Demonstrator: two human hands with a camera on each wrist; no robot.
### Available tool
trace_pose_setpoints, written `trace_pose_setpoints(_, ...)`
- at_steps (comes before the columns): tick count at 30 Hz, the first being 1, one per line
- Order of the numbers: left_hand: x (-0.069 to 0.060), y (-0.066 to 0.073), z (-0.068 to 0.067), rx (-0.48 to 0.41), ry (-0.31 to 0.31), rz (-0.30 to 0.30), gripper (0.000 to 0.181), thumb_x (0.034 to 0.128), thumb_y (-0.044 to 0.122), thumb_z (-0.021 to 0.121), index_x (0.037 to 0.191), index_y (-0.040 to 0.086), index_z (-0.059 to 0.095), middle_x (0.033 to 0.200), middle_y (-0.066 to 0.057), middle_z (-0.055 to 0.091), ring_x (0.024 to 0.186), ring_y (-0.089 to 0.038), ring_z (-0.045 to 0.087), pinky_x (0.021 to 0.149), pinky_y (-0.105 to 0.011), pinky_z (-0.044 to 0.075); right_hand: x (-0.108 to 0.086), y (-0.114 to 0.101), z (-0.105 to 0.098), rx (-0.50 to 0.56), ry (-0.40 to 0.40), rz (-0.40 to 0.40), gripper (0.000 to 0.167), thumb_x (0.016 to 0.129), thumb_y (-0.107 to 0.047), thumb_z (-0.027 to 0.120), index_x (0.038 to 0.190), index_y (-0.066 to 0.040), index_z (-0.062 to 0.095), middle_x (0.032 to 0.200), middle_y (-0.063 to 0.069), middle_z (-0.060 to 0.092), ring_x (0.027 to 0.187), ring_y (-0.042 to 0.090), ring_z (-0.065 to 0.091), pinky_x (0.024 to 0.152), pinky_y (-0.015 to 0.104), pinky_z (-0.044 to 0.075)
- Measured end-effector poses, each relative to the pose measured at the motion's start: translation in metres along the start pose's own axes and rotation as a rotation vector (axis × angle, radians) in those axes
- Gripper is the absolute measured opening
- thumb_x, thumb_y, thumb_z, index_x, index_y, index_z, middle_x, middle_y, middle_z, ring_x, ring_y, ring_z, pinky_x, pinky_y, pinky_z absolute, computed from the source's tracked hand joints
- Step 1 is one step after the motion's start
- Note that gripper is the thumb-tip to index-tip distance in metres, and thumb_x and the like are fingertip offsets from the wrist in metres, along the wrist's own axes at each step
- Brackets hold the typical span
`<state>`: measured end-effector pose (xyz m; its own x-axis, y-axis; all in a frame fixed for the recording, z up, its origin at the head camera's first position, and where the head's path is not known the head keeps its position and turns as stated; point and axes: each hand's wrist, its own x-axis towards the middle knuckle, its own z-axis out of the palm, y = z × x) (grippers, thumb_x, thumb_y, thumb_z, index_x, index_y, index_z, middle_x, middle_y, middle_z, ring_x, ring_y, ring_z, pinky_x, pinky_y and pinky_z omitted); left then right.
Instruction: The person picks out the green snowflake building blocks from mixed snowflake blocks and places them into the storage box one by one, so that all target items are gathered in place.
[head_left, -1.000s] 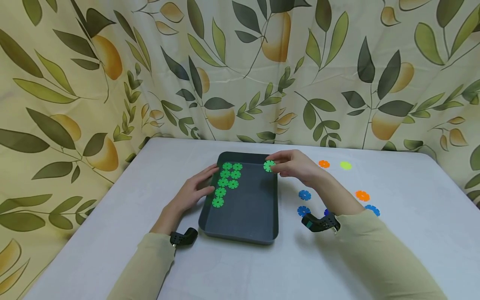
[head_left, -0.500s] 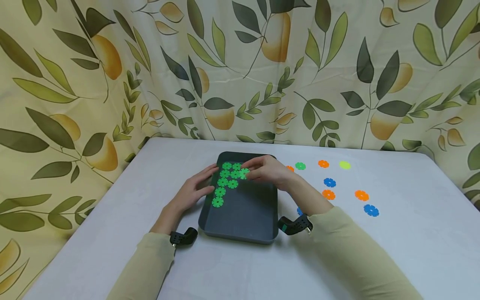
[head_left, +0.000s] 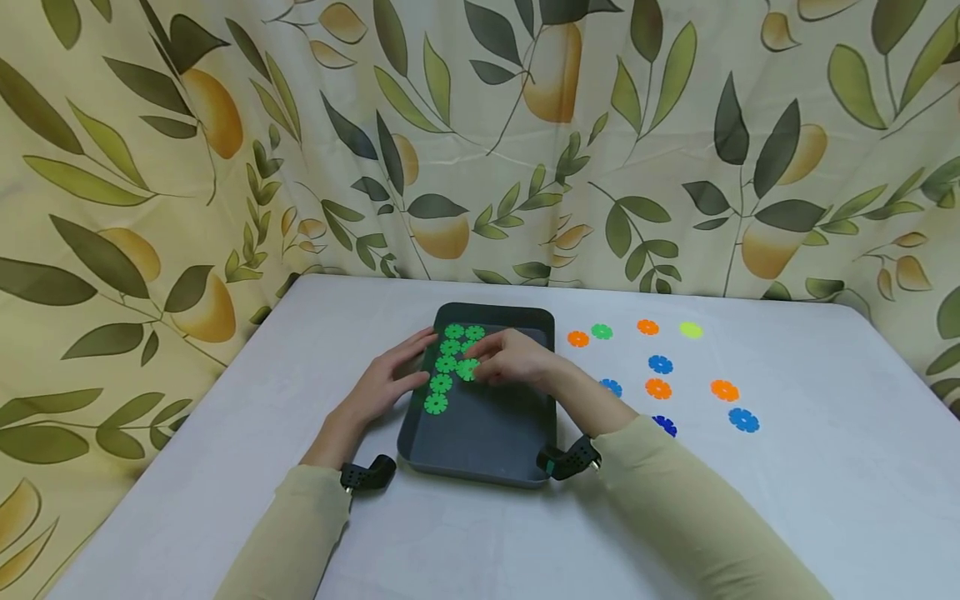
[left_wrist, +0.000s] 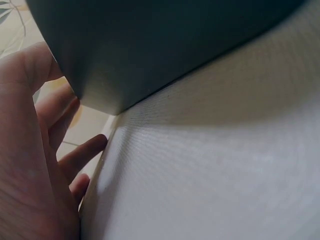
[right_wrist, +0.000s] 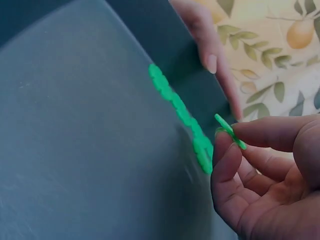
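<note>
In the head view, a dark grey tray (head_left: 502,437) lies on the white-covered table. Several green notched plastic discs (head_left: 441,384) form two uneven columns along its left side. My right hand (head_left: 519,358) is over the tray and pinches another green notched disc (right_wrist: 229,131) between thumb and fingers; the right wrist view shows it edge-on, above the row of discs. Part of the second column is hidden behind this hand. My left hand (head_left: 381,386) touches the tray's left wall with fingers extended. In the left wrist view its fingers reach along the tray's outer side.
Right of the tray, loose discs lie scattered on the table: orange (head_left: 578,339), green (head_left: 602,332), yellow (head_left: 692,331), blue (head_left: 661,364) and dark blue (head_left: 665,426), among others. A patterned curtain (head_left: 480,167) hangs behind the table's far edge.
My right hand has carried the green disc leftward from the tray's upper right side to the green columns, then slightly nearer to me. The left hand has stayed against the tray.
</note>
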<state>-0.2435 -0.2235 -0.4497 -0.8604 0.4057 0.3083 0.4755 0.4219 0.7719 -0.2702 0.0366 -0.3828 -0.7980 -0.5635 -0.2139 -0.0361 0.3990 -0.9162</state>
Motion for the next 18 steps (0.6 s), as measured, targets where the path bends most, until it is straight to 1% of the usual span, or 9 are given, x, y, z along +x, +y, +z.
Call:
trace_pose_setpoints(3, 0.0, 0.0, 0.0, 0.0, 0.006, 0.003, 0.057, 0.0975, 0.013, 0.062, 0.152, 0.005, 0.046, 0.162, -0.003, 0.034, 0.15, -0.024, 0.025, 0.119, -0.055, 0.018, 0.003, 0.001, 0.003, 0.004, -0.024, 0.015, 0.037, 0.089, -0.001, 0.067, 0.125, 0.006, 0.066, 0.095, 0.008, 0.064, 0.078, 0.017, 0.059, 0.073, 0.026, 0.054)
trace_pose_setpoints(6, 0.0, 0.0, 0.0, -0.012, 0.015, 0.007, 0.058, 0.0967, 0.01, 0.062, 0.151, 0.003, 0.045, 0.162, -0.008, 0.034, 0.15, -0.028, 0.025, 0.118, -0.057, 0.018, 0.005, 0.0, 0.006, 0.003, -0.046, 0.027, 0.039, 0.087, 0.001, 0.067, 0.125, 0.007, 0.065, 0.088, 0.006, 0.061, 0.076, 0.016, 0.057, 0.071, 0.025, 0.053)
trace_pose_setpoints(10, -0.001, 0.0, 0.001, -0.025, 0.018, 0.008, 0.058, 0.0964, 0.008, 0.062, 0.151, 0.001, 0.044, 0.162, -0.012, 0.032, 0.15, -0.03, 0.024, 0.118, -0.058, 0.016, 0.005, -0.001, 0.01, -0.007, -0.059, 0.038, 0.039, 0.086, 0.003, 0.067, 0.125, 0.008, 0.065, 0.083, 0.006, 0.06, 0.073, 0.016, 0.057, 0.072, 0.026, 0.055)
trace_pose_setpoints(15, 0.0, 0.0, 0.0, -0.011, 0.009, 0.008, 0.058, 0.0968, 0.01, 0.062, 0.152, 0.003, 0.045, 0.162, -0.008, 0.033, 0.15, -0.026, 0.025, 0.119, -0.055, 0.018, 0.006, 0.001, 0.013, -0.028, -0.048, 0.058, 0.036, 0.087, 0.003, 0.069, 0.122, 0.008, 0.065, 0.086, 0.008, 0.063, 0.073, 0.017, 0.06, 0.077, 0.029, 0.058)
trace_pose_setpoints(18, 0.0, 0.001, 0.0, -0.004, 0.005, 0.009, 0.058, 0.0973, 0.012, 0.062, 0.152, 0.005, 0.045, 0.162, -0.005, 0.034, 0.15, -0.024, 0.025, 0.119, -0.054, 0.019, 0.007, 0.002, 0.013, -0.052, -0.039, 0.053, 0.036, 0.087, 0.003, 0.069, 0.122, 0.009, 0.066, 0.09, 0.009, 0.065, 0.073, 0.016, 0.062, 0.078, 0.03, 0.059)
